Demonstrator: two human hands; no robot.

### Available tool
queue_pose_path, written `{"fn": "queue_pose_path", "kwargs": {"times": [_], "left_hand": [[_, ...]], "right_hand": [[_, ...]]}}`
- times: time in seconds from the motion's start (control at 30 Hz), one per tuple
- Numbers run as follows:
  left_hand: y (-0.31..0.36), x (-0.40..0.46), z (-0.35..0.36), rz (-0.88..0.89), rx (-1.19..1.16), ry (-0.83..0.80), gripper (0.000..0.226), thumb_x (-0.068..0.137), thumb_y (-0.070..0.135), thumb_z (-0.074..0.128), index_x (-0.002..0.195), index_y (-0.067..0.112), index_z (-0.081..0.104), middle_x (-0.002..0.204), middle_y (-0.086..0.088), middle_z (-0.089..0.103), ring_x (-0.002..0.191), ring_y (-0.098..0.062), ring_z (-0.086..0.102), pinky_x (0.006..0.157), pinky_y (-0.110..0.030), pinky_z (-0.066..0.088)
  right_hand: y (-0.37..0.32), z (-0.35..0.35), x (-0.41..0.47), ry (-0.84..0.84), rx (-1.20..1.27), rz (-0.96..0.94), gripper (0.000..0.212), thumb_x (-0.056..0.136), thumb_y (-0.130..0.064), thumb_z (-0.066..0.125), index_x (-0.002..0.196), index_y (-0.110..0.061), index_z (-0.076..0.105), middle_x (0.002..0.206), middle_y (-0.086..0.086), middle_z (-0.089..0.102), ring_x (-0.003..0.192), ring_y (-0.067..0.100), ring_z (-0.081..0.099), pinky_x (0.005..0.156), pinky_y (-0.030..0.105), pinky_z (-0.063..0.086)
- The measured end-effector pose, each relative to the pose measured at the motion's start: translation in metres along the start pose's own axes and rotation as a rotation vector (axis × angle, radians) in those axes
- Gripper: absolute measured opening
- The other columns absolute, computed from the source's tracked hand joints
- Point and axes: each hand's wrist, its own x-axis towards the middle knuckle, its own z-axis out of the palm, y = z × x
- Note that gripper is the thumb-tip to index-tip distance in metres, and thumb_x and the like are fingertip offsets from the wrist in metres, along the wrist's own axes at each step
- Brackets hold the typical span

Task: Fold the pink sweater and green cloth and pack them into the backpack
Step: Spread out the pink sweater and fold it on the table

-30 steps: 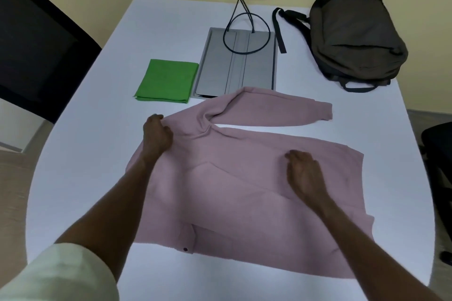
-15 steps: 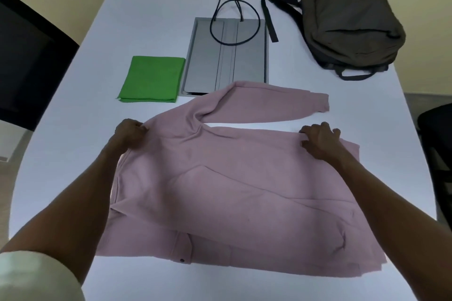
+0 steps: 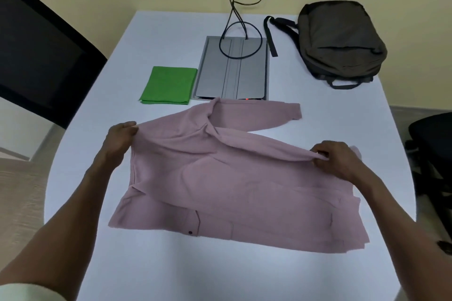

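1. Left hand [image 3: 119, 140] pinched the sweater [image 3: 234, 178] at its far-left edge, fingers closed on the fabric and raising it a little off the bench [image 3: 171, 271].
2. Green cloth [image 3: 168, 85] lay already folded, square, beyond the left hand and just beside a grey panel [image 3: 232, 68] set in the bench, with cables looped on it.
3. Sweater was spread mid-bench, part folded; one sleeve [image 3: 256, 115] lay out toward the far right.
4. Right hand [image 3: 337, 161] gripped the far-right edge, fingers shut on a bunched ridge of fabric.
5. Backpack [image 3: 340, 39] sat far right, well apart from the sweater; whether it was open, cannot tell.
6. Step judged: folding the sweater. Next likely called for carrying the held edge toward the body, both hands level, then tucking the sleeve.
7. White rounded bench; yellow wall with sockets; dark chair [image 3: 41, 51] at left, another at right edge.
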Motion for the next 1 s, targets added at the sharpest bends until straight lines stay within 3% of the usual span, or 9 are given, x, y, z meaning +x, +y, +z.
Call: {"fn": "queue_pose_path", "kwargs": {"times": [0.1, 0.27, 0.4, 0.57, 0.67, 0.77, 0.83, 0.93, 1.0], "left_hand": [[-0.013, -0.038, -0.006, 0.018, 0.06, 0.118, 0.041, 0.092, 0.036, 0.059, 0.117, 0.004, 0.066, 0.12, -0.015, 0.066, 0.113, -0.032, 0.06, 0.099, -0.046, 0.045], [-0.052, -0.1, -0.015, 0.05, 0.478, -0.01, 0.054, 0.074, 0.066, 0.058, 0.101, 0.02, 0.069, 0.093, 0.001, 0.07, 0.089, -0.019, 0.062, 0.08, -0.035, 0.044], [-0.084, -0.108, -0.014, -0.037, 0.83, -0.12, 0.048, 0.084, 0.042, 0.073, 0.118, 0.01, 0.069, 0.114, -0.017, 0.069, 0.108, -0.033, 0.062, 0.091, -0.039, 0.045], [-0.055, -0.11, 0.04, 0.353, 0.77, 0.13, 0.055, 0.081, 0.044, 0.05, 0.115, 0.002, 0.066, 0.117, -0.023, 0.064, 0.107, -0.044, 0.059, 0.094, -0.048, 0.048], [-0.035, -0.119, 0.096, 0.482, 0.813, 0.028, 0.069, 0.085, 0.054, 0.046, 0.136, 0.007, 0.054, 0.141, -0.026, 0.048, 0.125, -0.047, 0.048, 0.103, -0.054, 0.042], [-0.032, -0.132, 0.14, 0.312, 0.946, -0.156, 0.09, 0.084, 0.072, 0.046, 0.156, 0.027, 0.019, 0.164, -0.017, 0.007, 0.146, -0.049, 0.013, 0.106, -0.07, 0.026], [-0.052, -0.135, 0.152, 0.16, 0.976, -0.258, 0.098, 0.083, 0.079, 0.042, 0.157, 0.034, -0.003, 0.164, -0.012, -0.014, 0.148, -0.046, -0.008, 0.107, -0.075, 0.013], [-0.081, -0.139, 0.15, 0.133, 1.027, -0.284, 0.099, 0.075, 0.09, 0.011, 0.155, 0.036, -0.012, 0.163, -0.013, -0.021, 0.148, -0.046, -0.012, 0.11, -0.075, 0.01], [-0.085, -0.137, 0.147, 0.122, 0.999, -0.29, 0.1, 0.074, 0.091, 0.009, 0.154, 0.037, -0.014, 0.163, -0.011, -0.023, 0.149, -0.044, -0.013, 0.111, -0.073, 0.008]], "right_hand": [[-0.003, 0.012, -0.041, 0.035, -0.051, -0.034, 0.022, 0.078, -0.002, 0.072, 0.091, -0.02, 0.074, 0.073, -0.006, 0.057, 0.068, 0.015, 0.055, 0.053, 0.028, 0.038], [0.01, 0.061, -0.107, -0.014, -0.111, 0.013, 0.043, 0.074, -0.001, 0.072, 0.107, -0.027, 0.073, 0.092, -0.009, 0.065, 0.09, 0.016, 0.064, 0.067, 0.022, 0.042], [0.003, 0.08, -0.121, -0.317, -0.243, 0.109, 0.044, 0.08, -0.014, 0.064, 0.122, -0.029, 0.07, 0.118, -0.005, 0.067, 0.113, 0.017, 0.062, 0.083, 0.032, 0.051], [-0.038, 0.092, -0.091, 0.008, -0.244, -0.03, 0.031, 0.077, -0.014, 0.064, 0.105, -0.02, 0.077, 0.098, 0.008, 0.074, 0.087, 0.033, 0.066, 0.068, 0.038, 0.052], [-0.073, 0.105, -0.076, -0.174, -0.326, -0.077, 0.049, 0.08, -0.046, 0.05, 0.123, -0.029, 0.067, 0.126, 0.013, 0.065, 0.106, 0.037, 0.065, 0.071, 0.052, 0.053], [-0.09, 0.133, -0.072, -0.362, -0.37, -0.051, 0.078, 0.081, -0.075, 0.017, 0.152, -0.044, 0.026, 0.164, 0.014, 0.012, 0.146, 0.044, 0.02, 0.096, 0.075, 0.028], [-0.091, 0.152, -0.08, -0.441, -0.341, -0.024, 0.091, 0.072, -0.089, -0.002, 0.153, -0.047, -0.003, 0.162, 0.007, -0.023, 0.149, 0.039, -0.017, 0.105, 0.076, 0.002], [-0.09, 0.161, -0.085, -0.451, -0.324, -0.015, 0.082, 0.081, -0.084, 0.006, 0.151, -0.047, -0.014, 0.155, 0.003, -0.038, 0.143, 0.034, -0.034, 0.106, 0.074, -0.014], [-0.093, 0.152, -0.08, -0.477, -0.251, 0.013, 0.085, 0.078, -0.086, 0.004, 0.152, -0.047, -0.013, 0.155, -0.001, -0.038, 0.143, 0.029, -0.036, 0.107, 0.071, -0.018]]}}
